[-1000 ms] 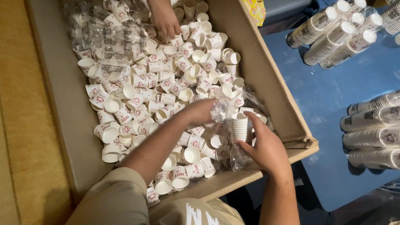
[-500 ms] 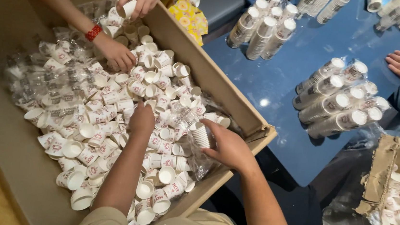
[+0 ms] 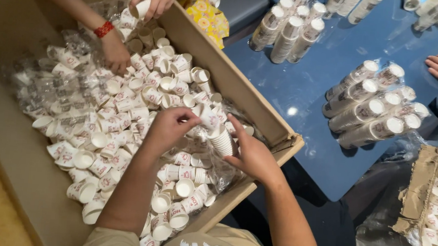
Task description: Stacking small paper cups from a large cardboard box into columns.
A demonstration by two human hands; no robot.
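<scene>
Here the right hand (image 3: 253, 155) grips a short stack of paper cups (image 3: 222, 139), and the left hand (image 3: 168, 126) pinches a single cup (image 3: 206, 115) onto its top. Below both hands lies a cardboard box (image 3: 253, 97) heaped with loose cups and torn plastic wrap. Beyond them, another person's hands (image 3: 114, 50) dig there. Right of the box, sleeved cup stacks (image 3: 370, 112) rest on the blue surface (image 3: 312, 83).

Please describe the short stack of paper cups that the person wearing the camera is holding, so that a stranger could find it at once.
Look at the big cardboard box full of loose small white paper cups. Near its right wall, the right hand holds a short stack of nested cups, and the left hand touches its top. Unlike the single cups scattered around, these sit nested and lifted above the pile.
</scene>
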